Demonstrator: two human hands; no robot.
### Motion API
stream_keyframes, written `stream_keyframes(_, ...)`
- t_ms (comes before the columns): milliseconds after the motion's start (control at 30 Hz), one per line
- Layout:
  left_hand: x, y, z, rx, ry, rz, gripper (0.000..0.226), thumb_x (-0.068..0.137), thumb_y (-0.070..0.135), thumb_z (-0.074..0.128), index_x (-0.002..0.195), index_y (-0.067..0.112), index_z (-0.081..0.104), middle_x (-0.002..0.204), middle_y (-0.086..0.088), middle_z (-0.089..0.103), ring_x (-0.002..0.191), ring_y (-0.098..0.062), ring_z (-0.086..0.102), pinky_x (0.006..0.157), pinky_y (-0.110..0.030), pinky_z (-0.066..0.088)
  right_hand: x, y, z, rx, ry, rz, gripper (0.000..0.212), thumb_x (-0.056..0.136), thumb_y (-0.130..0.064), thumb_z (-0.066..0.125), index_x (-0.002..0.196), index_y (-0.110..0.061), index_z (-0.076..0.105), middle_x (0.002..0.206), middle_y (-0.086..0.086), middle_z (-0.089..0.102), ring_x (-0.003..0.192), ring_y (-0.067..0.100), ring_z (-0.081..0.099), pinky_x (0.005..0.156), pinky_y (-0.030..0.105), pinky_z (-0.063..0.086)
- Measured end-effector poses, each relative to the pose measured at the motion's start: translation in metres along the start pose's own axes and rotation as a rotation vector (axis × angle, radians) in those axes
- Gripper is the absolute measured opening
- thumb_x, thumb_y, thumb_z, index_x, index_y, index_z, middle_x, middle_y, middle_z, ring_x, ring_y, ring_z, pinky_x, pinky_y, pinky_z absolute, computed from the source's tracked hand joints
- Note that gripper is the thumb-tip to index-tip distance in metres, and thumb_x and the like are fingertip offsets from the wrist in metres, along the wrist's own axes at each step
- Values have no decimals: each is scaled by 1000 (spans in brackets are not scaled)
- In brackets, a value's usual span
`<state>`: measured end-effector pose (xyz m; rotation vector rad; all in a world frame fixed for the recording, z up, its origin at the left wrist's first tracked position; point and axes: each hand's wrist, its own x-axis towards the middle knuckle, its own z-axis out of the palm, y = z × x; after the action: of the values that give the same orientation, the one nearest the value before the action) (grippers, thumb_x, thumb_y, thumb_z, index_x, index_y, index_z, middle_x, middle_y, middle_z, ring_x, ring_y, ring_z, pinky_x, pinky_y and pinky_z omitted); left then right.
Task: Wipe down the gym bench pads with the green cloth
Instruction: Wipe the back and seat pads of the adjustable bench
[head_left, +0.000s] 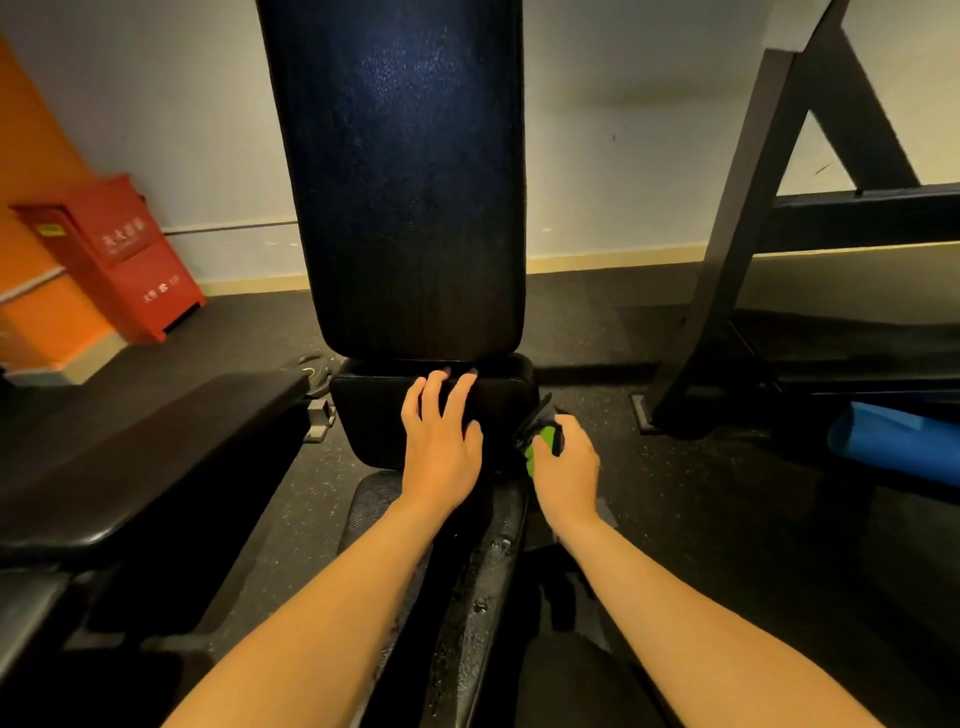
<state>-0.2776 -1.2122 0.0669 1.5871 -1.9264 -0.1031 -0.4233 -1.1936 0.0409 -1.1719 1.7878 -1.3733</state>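
1. Left hand (441, 447) lay flat on the seat pad (374, 415), fingers spread apart.
2. Right hand (566, 467) was bunched tight around the green cloth (535, 447), right beside the seat pad's right edge.

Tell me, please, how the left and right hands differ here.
The left hand lies flat, fingers spread on the seat pad; the right hand grips the green cloth. The left rests on the pad, the right sits beside its right edge. Both are bare.
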Motion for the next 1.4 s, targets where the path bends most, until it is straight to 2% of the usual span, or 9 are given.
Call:
stream_keyframes(133, 1, 6, -3, -68, 6, -63, 49, 102, 27, 48, 150, 28, 37, 159, 0, 21, 148, -25, 5, 119, -38, 16, -2, -19, -10, 14, 37, -274, 30, 94, -11, 61, 124, -15, 60, 125, -9, 32, 98, -5, 44, 89, 19, 41)
stream_keyframes(267, 3, 12, -12, -94, -5, -113, 44, 106, 33, 41, 149, 29, 39, 157, 4, 24, 147, -20, 5, 119, -37, 15, 6, -25, -16, -180, -66, -571, 39, 91, -11, 62, 129, -22, 61, 137, -2, 39, 118, -2, 36, 97, 15, 32)
stream_keyframes(367, 3, 20, -15, -135, 7, -161, 44, 106, 39, 35, 148, 28, 43, 153, 5, 30, 146, -19, 10, 118, -35, 15, 20, -39, -12, -238, -89, -519, 47, 93, -12, 57, 139, -21, 52, 142, 2, 44, 136, 15, 31, 109, 25, 27)
stream_keyframes(600, -7, 30, -20, -416, -26, -72, 40, 103, 30, 50, 140, 37, 36, 139, 13, 44, 120, 8, 46, 98, -10, 39, 14, -54, -8, -135, -176, -550, 42, 88, -9, 58, 126, -25, 51, 124, -5, 54, 121, 11, 45, 99, 27, 40)
stream_keyframes(733, -1, 38, -19, -722, -19, -97, 43, 101, 27, 56, 134, 49, 39, 134, 16, 48, 110, -7, 62, 83, -27, 56, 14, -52, -13, -192, -206, -628, 34, 89, -10, 58, 117, -27, 48, 120, -8, 48, 100, 13, 55, 81, 35, 51)
stream_keyframes(1033, 6, -15, -54, -430, 316, -80, 28, 95, 5, 56, 115, 23, 65, 115, 9, 59, 110, 1, 53, 97, -23, 45, -8, -77, 20, -191, -515, -757, 45, 92, -25, 59, 134, -32, 43, 135, -14, 51, 116, 8, 57, 94, 31, 51)
stream_keyframes(1133, 13, -42, -76, -315, 461, -192, 36, 96, -1, 51, 126, 15, 63, 127, 0, 56, 119, -8, 51, 103, -15, 37, -8, -82, 35, -217, -342, -823, 28, 92, -15, 54, 119, -23, 57, 118, -9, 60, 106, 8, 57, 88, 29, 50)
stream_keyframes(1233, 25, -53, -85, -244, 380, -215, 43, 101, 7, 49, 143, 14, 51, 147, -5, 46, 138, -18, 41, 110, -22, 28, 6, -72, 36, -356, -82, -833, 21, 85, -9, 56, 100, -19, 67, 97, -7, 64, 96, 14, 57, 87, 36, 45)
stream_keyframes(1400, 11, -57, -55, -248, 246, -213, 47, 99, 20, 56, 144, 13, 43, 145, -5, 46, 139, -23, 38, 114, -35, 31, 13, -50, 31, -397, -17, -740, 32, 88, -6, 54, 117, -14, 64, 119, 0, 59, 117, 18, 50, 102, 39, 44)
